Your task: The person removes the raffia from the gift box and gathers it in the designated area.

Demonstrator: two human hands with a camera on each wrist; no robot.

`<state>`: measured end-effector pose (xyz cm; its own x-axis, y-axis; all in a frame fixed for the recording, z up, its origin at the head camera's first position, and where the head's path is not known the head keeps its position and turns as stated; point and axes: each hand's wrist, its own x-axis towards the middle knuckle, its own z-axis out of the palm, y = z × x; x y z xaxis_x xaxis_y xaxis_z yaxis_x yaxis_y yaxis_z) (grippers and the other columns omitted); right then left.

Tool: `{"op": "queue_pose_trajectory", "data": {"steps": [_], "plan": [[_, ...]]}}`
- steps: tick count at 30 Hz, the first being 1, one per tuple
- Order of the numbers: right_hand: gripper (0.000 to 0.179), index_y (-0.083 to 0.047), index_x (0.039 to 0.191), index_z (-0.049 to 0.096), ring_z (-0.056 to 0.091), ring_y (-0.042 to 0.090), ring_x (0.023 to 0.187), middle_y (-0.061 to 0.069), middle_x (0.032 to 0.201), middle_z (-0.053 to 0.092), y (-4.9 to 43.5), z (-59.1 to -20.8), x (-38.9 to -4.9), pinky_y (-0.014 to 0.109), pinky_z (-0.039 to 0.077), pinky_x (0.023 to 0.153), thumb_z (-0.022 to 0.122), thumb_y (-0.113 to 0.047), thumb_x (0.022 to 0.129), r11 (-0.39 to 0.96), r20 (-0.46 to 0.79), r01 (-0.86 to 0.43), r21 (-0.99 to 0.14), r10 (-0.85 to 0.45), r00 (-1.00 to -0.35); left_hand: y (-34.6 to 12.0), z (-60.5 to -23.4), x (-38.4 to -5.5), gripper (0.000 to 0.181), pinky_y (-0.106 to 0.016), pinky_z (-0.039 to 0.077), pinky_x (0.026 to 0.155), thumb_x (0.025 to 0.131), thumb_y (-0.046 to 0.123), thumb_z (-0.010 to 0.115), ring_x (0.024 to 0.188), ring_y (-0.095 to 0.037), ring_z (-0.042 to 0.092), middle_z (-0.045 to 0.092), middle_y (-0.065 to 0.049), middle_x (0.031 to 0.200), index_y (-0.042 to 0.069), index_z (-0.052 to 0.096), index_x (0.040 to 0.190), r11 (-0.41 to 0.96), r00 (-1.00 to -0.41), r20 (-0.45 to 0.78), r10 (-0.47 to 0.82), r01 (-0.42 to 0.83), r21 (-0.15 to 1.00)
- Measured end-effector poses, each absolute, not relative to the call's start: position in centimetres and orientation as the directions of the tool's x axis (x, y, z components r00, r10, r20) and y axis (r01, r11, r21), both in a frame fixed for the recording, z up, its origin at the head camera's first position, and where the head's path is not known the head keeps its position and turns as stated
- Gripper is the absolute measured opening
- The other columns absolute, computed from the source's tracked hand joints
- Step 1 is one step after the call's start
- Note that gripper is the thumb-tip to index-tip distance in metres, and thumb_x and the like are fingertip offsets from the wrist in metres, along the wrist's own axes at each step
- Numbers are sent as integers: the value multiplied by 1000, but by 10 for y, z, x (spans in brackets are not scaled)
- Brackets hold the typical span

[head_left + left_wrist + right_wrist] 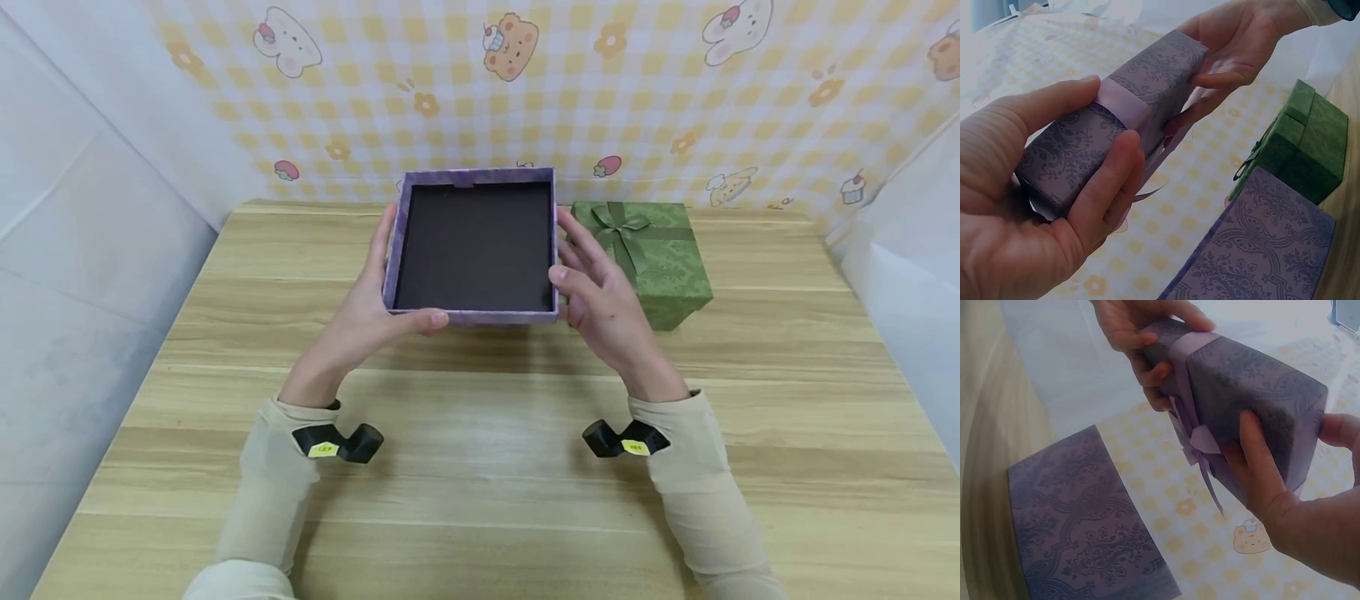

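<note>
Both hands hold a purple patterned box lid (pixel 476 250) by its sides, its black inside facing the head camera. My left hand (pixel 348 321) grips the left side, with the thumb along the near edge. On the right side, my right hand (pixel 615 312) grips it with the thumb at the rim and the fingers behind. A lilac ribbon (pixel 1121 105) wraps the lid, and its bow (pixel 1200 439) hangs on the outer face. Below the lid stands the purple box base (pixel 1079 519), mostly hidden by the lid in the head view.
A green gift box (pixel 675 267) with a green bow (pixel 618 231) stands at the right, just beyond the right hand. A yellow checked cloth (pixel 465 117) with cartoon figures hangs behind the wooden table (pixel 480 467). White panels flank the table.
</note>
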<state>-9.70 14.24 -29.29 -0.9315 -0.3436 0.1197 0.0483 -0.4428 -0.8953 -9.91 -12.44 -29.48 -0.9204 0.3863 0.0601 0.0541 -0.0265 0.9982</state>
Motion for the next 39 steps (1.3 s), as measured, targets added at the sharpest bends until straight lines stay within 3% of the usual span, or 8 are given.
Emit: {"op": "queue_pose_trajectory", "data": {"steps": [4,10,15,23,29,35,39], "plan": [[59,-15,148,24,52,26,113,6,148,29,144,-293,-97,36,53,75,43,0,94,-385,126,28,-922,-368,-921,-129,-296,-102,108,-51,53,60,76,7,74,102,-38,54,9,2,150,43,1,146,-72,-919,79,385,55,996],[53,-13,147,27,53,30,110,7,147,32,145,-294,-97,45,51,78,47,-12,98,-250,150,-56,-967,-377,-914,-140,-295,-106,106,-43,54,57,78,6,71,102,-32,54,3,9,152,42,-2,147,-67,-941,83,329,65,996],[46,-11,141,37,57,28,108,10,139,42,148,-296,-99,40,53,75,50,-20,98,-94,171,-149,-984,-318,-932,-153,-292,-109,104,-38,54,57,80,-1,66,99,-27,56,3,7,152,38,-2,148,-102,-951,118,287,92,991],[39,-3,132,46,57,24,105,12,124,54,147,-305,-106,39,52,77,54,-13,95,88,204,-234,-968,-262,-943,-176,-287,-111,103,-35,54,56,80,-11,60,113,-31,44,3,6,151,37,1,149,-166,-961,159,225,123,978],[40,-5,132,47,48,23,118,12,128,52,145,-312,-110,41,41,94,54,-18,96,244,202,-259,-935,-236,-950,-189,-286,-113,103,-36,54,55,79,-17,56,107,-29,50,6,3,151,38,4,149,-214,-960,185,210,140,967],[45,-7,136,44,39,24,127,9,138,44,144,-317,-113,44,38,97,53,-25,96,326,166,-236,-915,-229,-959,-201,-286,-116,102,-37,55,60,79,-20,54,109,-30,49,3,7,151,37,5,149,-234,-955,194,225,140,962],[53,-11,141,38,34,27,131,6,145,35,140,-324,-115,44,35,100,56,-28,94,407,127,-222,-886,-247,-961,-210,-290,-119,100,-36,55,64,81,-22,50,107,-29,52,4,3,152,38,8,149,-261,-952,184,243,118,958]]}}
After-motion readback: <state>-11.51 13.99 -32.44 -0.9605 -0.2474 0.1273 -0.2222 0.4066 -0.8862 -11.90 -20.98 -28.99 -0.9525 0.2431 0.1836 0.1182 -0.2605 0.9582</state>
